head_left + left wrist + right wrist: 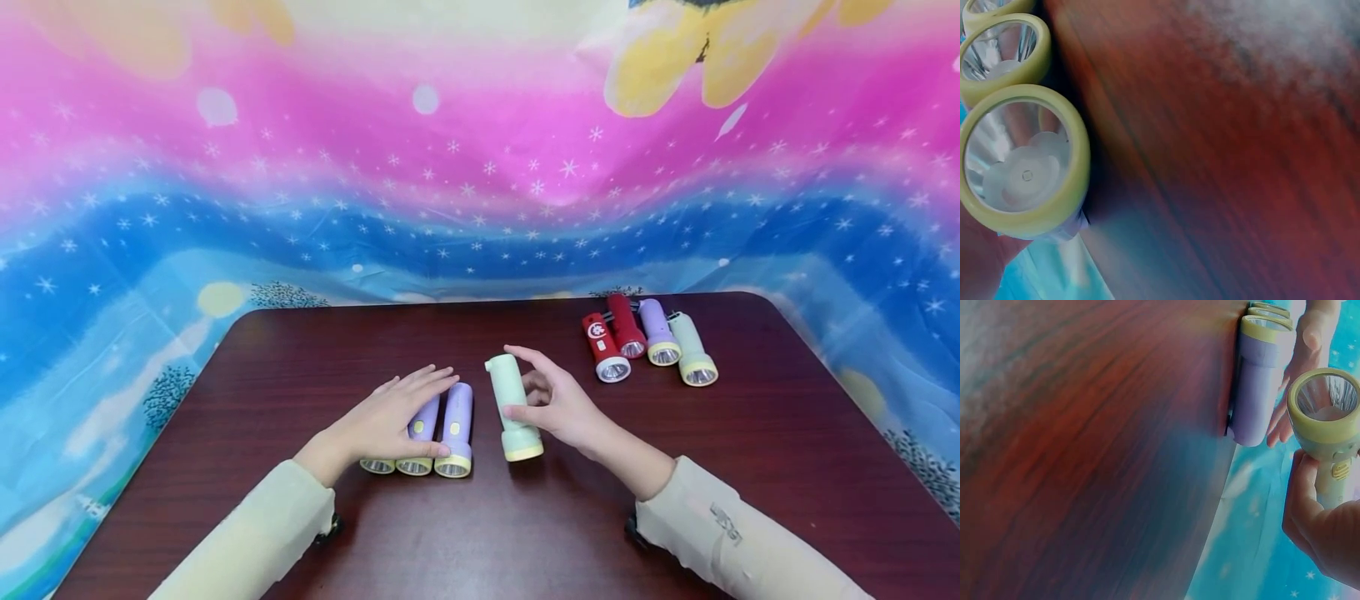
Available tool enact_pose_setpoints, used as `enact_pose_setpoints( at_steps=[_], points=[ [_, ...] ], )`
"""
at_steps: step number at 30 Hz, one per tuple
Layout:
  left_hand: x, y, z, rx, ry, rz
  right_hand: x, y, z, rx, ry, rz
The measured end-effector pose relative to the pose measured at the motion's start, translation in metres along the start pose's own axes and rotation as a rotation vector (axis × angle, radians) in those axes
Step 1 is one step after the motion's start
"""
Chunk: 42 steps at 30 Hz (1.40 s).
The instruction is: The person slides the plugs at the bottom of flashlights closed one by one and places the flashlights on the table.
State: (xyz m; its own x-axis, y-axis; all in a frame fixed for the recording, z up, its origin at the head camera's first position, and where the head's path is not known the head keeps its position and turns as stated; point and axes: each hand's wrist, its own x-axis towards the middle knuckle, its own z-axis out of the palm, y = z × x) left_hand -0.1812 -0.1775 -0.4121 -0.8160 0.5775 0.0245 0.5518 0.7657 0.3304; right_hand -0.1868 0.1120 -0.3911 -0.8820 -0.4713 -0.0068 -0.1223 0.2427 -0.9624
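Note:
In the head view, my right hand (566, 412) holds a pale green flashlight (508, 383) between thumb and fingers, its yellow-rimmed head toward me. The right wrist view shows that flashlight's lens end and ribbed yellow switch. To its left, my left hand (382, 421) lies over a row of three flashlights with its fingers extended and its thumb by the head of the right one. That right flashlight (459, 404) and the middle flashlight (426, 419) are purple. Of the left flashlight (377, 467) only the yellow-rimmed head shows; the hand hides its body.
At the table's back right lie a small red flashlight (600, 337), a darker red flashlight (621, 321), a purple flashlight (657, 321) and a pale green flashlight (688, 337). A patterned cloth (450, 192) hangs behind the dark wooden table (480, 533).

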Motion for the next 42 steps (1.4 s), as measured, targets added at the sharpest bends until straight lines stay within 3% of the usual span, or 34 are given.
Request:
enact_pose_setpoints(
  at_steps=[21, 31, 42],
  points=[
    [0.008, 0.002, 0.010, 0.047, -0.066, -0.031, 0.019, 0.009, 0.004, -0.262, -0.011, 0.073],
    [0.009, 0.002, 0.013, 0.043, -0.074, -0.046, 0.027, 0.012, 0.014, -0.445, -0.040, 0.110],
    [0.010, 0.001, 0.012, 0.048, -0.070, -0.045, 0.032, 0.013, 0.017, -0.522, -0.091, 0.109]
  ],
)
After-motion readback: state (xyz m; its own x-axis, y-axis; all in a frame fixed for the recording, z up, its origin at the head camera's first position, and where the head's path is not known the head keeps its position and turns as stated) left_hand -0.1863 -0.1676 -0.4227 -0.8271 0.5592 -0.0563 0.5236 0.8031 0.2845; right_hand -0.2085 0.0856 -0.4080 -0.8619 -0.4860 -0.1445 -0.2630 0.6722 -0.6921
